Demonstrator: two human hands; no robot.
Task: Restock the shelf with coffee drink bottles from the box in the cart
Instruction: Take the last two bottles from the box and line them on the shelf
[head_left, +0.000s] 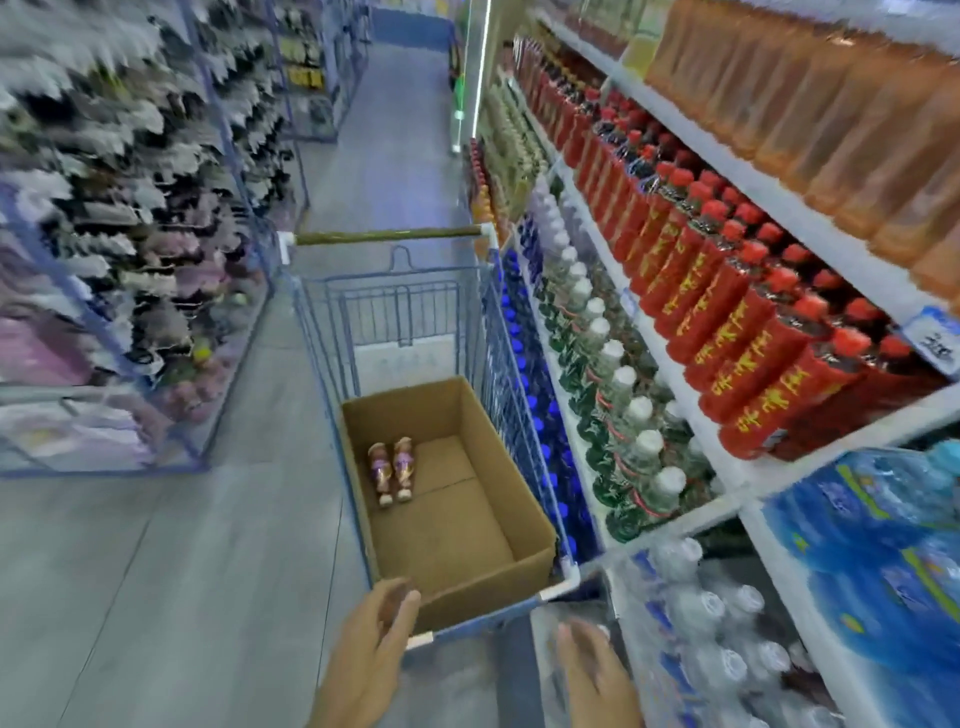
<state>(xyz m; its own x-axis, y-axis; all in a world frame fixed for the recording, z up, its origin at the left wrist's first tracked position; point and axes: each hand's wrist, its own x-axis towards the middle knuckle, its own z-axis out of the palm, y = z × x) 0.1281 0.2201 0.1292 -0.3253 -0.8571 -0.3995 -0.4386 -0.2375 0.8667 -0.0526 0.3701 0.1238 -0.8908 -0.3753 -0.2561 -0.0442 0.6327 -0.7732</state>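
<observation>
the box (519, 499) is open on top and mostly bare inside. two bottles (392, 470) lie near its far left wall, the cart (498, 364) wires around.

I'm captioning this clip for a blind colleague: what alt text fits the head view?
Two coffee drink bottles lie in a nearly empty cardboard box in a blue cart. The left hand and right hand are empty, beside drink shelves.

**Wire, cardboard and shiny plastic**

The cart (488, 332) is blue-coated metal wire with a dull brownish handle bar (389, 235). The box (467, 525) is matt brown cardboard, slightly rough inside. The 2 bottles (390, 470) look glossy, as do the red-labelled plastic bottles (737, 312) on the smooth white shelf (691, 410)
</observation>
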